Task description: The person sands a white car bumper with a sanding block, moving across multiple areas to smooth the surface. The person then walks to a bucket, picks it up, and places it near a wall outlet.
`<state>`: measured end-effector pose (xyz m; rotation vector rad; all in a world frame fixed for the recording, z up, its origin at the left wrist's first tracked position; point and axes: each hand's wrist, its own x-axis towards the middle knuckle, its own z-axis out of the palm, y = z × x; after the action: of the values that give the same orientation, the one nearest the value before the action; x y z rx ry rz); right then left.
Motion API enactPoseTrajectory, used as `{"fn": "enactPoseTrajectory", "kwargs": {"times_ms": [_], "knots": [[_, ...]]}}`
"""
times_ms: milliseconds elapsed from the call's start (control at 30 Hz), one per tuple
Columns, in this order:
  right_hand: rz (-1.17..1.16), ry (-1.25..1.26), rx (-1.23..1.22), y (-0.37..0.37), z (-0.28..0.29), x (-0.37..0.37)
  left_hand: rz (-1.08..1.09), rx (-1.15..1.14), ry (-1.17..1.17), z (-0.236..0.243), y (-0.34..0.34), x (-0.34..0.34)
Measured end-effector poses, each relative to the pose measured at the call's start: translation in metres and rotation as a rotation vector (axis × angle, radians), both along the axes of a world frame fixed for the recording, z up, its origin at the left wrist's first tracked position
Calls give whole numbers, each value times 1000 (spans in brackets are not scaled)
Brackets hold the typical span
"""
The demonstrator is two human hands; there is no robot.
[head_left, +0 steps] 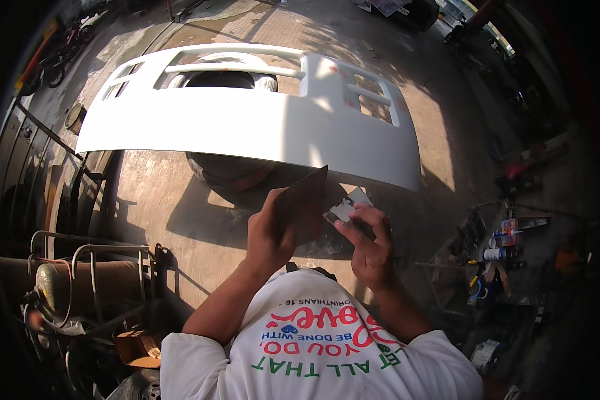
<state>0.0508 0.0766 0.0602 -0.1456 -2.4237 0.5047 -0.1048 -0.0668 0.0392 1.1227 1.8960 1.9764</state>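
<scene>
One brown sheet (305,207) partly hides the left hand (269,231).

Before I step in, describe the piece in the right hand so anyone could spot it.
Find the large white panel across the upper middle. Below its lower edge, the right hand pinches a small flat piece. Its pale, smudged face sets it apart from the larger dark brown sheet in the left hand.

Vehicle-repair workshop indicated by white bumper-like panel (200,123) set above tyre (227,175), gas cylinder (103,288) held in metal frame (120,248).
</scene>
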Motion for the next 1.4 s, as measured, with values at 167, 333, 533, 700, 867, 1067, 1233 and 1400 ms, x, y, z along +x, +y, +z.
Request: {"fn": "enactPoseTrajectory", "kwargs": {"times_ms": [167,333,533,700,867,1067,1233,1400], "knots": [[207,-240,0,-19,-33,-42,118,-32,-82,-1,-30,-39],[219,14,-284,-53,-37,-70,307,244,-315,-3,-49,-85],[317,25,-278,-66,-45,-113,-64,287,-984,-24,-44,-101],[116,-243,-93,-1,-69,-123,-64,216,-856,-37,-25,-127],[-43,-333,-34,54,-73,-173,-143,-253,-411,-70,25,-182],[129,-541,-152,108,-109,-264,-20,-134,-129,-85,120,-281],[174,-235,-293,157,-146,-338,157,3,-473,-136,184,-358],[147,-375,-237,193,-184,-392,-17,174,-1307,-190,207,-391]]}}
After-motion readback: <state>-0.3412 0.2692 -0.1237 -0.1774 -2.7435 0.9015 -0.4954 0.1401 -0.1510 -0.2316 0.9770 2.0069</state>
